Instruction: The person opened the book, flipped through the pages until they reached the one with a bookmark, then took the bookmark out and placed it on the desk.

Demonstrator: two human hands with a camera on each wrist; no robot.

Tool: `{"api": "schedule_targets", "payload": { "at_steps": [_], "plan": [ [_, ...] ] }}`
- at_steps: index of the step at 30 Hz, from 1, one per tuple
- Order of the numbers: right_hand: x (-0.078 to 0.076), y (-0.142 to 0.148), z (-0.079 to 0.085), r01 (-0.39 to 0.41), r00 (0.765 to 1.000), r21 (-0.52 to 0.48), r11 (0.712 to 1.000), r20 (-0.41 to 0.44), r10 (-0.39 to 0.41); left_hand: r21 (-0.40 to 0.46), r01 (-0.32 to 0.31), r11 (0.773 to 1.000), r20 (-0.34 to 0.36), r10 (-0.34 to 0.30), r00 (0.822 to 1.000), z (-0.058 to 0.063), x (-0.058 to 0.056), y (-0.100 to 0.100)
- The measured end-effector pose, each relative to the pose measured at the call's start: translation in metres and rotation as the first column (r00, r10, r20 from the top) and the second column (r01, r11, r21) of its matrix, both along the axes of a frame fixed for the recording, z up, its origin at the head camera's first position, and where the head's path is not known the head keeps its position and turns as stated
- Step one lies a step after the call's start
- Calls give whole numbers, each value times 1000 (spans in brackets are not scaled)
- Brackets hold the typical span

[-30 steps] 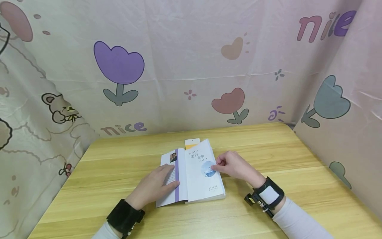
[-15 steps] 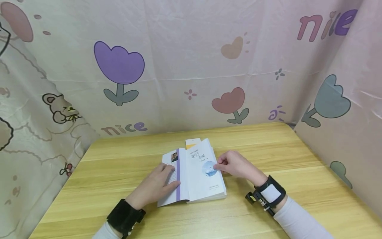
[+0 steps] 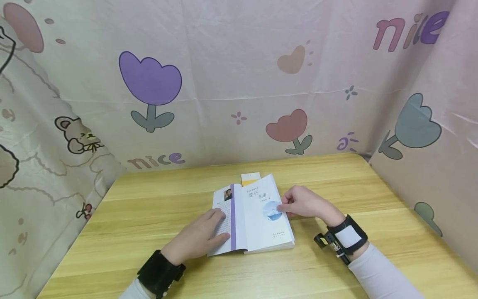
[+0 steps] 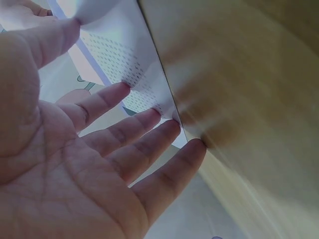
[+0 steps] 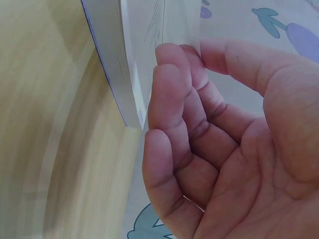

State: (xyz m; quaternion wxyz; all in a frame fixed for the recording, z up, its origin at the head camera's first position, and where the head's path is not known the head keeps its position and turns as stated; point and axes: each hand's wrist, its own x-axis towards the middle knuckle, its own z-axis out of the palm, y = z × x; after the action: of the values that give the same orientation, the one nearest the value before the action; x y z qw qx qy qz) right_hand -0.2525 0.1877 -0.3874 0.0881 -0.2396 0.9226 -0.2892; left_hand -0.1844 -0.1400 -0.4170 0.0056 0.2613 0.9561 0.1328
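An open book (image 3: 257, 232) lies on the wooden table in the head view, showing a title page with a blue round picture. Its left side, a cover flap (image 3: 220, 245), has a purple stripe, small print and a small portrait photo. My left hand (image 3: 198, 236) rests on that flap with its fingers spread and fairly straight; in the left wrist view the fingertips touch the printed surface. My right hand (image 3: 308, 203) pinches the right edge of the title page (image 5: 182, 20) between thumb and index finger, the page lifted slightly from those below. Its other fingers are curled.
A white and orange card (image 3: 250, 178) sticks out behind the book's top edge. The wooden table (image 3: 149, 207) is bordered at the back and sides by a printed cloth (image 3: 224, 83) with flowers and hearts.
The book and the card behind it have slid a little to the right, and both hands have shifted right with them. The right hand keeps its pinch on the page.
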Motion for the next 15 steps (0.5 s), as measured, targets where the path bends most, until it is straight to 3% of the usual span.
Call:
{"api": "schedule_targets", "payload": {
  "at_steps": [9, 15],
  "plan": [
    [-3, 3, 5, -2, 999, -85, 996, -43, -1, -22, -22, 1000, -2, 22, 1000, 5, 2, 1],
    [1, -3, 11, -57, 998, -196, 979, -32, 52, -19, -24, 1000, -28, 23, 999, 5, 3, 0]
  ]
}}
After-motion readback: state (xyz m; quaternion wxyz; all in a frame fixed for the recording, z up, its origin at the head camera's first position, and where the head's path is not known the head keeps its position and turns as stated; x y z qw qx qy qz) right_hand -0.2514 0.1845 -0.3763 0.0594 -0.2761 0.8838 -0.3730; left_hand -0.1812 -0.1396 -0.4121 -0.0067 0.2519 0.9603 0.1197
